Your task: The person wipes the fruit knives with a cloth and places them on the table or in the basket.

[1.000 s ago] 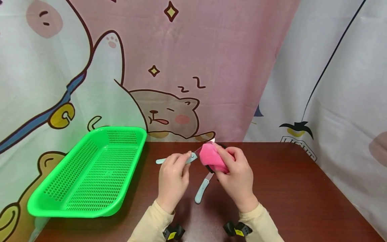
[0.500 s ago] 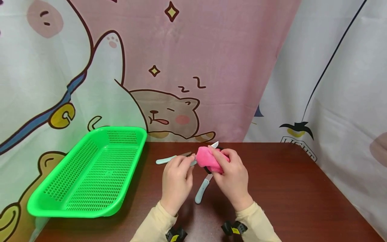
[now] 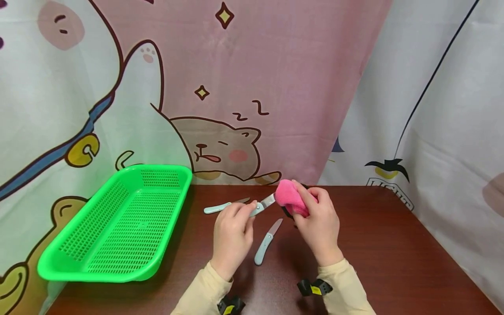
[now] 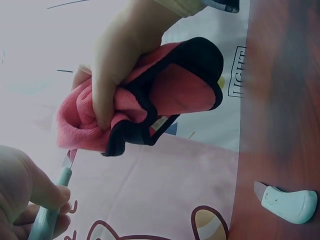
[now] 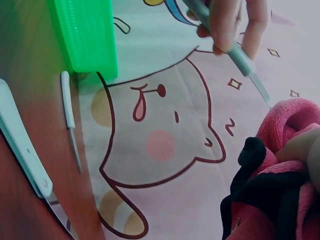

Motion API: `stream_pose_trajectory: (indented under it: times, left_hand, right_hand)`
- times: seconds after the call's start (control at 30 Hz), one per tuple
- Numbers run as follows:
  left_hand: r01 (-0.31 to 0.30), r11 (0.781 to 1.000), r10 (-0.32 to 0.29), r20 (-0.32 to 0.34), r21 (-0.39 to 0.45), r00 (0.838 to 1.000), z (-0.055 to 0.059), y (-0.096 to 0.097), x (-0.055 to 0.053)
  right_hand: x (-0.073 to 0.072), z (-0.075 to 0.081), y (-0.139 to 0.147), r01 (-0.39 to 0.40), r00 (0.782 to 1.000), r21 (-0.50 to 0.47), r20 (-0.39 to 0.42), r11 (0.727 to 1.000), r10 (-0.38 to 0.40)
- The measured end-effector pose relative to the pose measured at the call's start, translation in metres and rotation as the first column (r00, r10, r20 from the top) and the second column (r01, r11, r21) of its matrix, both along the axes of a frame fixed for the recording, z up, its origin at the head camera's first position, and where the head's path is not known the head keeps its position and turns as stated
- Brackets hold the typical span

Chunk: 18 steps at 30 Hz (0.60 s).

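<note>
My left hand (image 3: 233,234) grips the pale blue handle of a knife (image 3: 268,201), its blade pointing up and right. In my right hand (image 3: 318,229) is a bunched pink cloth (image 3: 289,194) with black edging, pinched between thumb and fingers. The cloth meets the blade near its tip and hides the end, as the right wrist view also shows at the cloth (image 5: 290,120). Below the hands another knife (image 3: 267,243) with a pale blue handle lies on the table. Behind my left hand lies a third, similar knife (image 3: 217,209), partly covered by the fingers.
A green plastic basket (image 3: 153,262) with perforated walls stands on the left of the dark brown table (image 3: 393,262). A printed curtain (image 3: 299,109) with cartoon animals hangs right behind the table.
The cloth in my right hand has slid along the blade, first toward the handle and then back right toward the tip, baring the blade near the handle. My left hand keeps its grip.
</note>
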<state>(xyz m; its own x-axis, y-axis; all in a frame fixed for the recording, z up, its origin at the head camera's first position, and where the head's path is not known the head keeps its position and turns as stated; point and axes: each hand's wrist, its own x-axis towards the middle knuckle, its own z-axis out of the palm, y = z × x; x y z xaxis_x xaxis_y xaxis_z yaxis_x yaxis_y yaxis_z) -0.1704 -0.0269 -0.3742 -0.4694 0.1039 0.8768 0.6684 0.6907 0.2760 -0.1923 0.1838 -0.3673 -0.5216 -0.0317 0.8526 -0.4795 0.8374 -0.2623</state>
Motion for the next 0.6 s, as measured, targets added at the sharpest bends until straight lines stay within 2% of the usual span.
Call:
stream_pose_trajectory:
  times: [0.33,0.6]
  left_hand:
    - [0.025,1.000,-0.025,0.007,0.012,1.000,0.002,0.001,-0.001]
    - [0.011,1.000,-0.011,0.015,-0.006,1.000,0.006,-0.002,-0.003]
  right_hand:
    - [0.000,0.005,0.019,0.058,0.997,-0.040,0.059,0.998,-0.056]
    - [0.001,0.011,0.026,0.065,0.996,-0.069,0.067,0.995,-0.061]
